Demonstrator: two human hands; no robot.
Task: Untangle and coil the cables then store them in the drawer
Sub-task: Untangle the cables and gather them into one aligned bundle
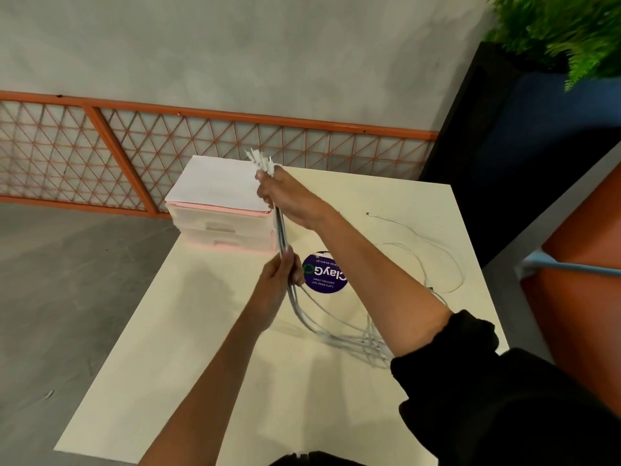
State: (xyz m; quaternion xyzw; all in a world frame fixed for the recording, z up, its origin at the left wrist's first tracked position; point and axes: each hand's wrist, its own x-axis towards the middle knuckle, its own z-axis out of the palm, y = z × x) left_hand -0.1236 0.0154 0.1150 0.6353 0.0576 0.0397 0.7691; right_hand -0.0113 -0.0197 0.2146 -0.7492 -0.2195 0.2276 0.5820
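A bundle of white cables (280, 230) is stretched taut between both hands above the cream table (201, 331). My right hand (289, 200) grips the upper end, with the plug ends sticking out above its fingers. Lower down, my left hand (280, 280) is closed around the same bundle. Below it the cables trail in loose curves on the table (336, 331) and pass under my right arm. Another thin white cable (437, 250) lies loose at the right. A small white and pink drawer unit (221, 210) stands at the table's far left corner, both drawers closed.
A round purple sticker (324, 274) is on the table behind the hands. An orange lattice fence (100, 153) runs along the grey wall. At the right stand a dark planter (524, 146) with green fronds and an orange panel (584, 297). Grey floor lies left of the table.
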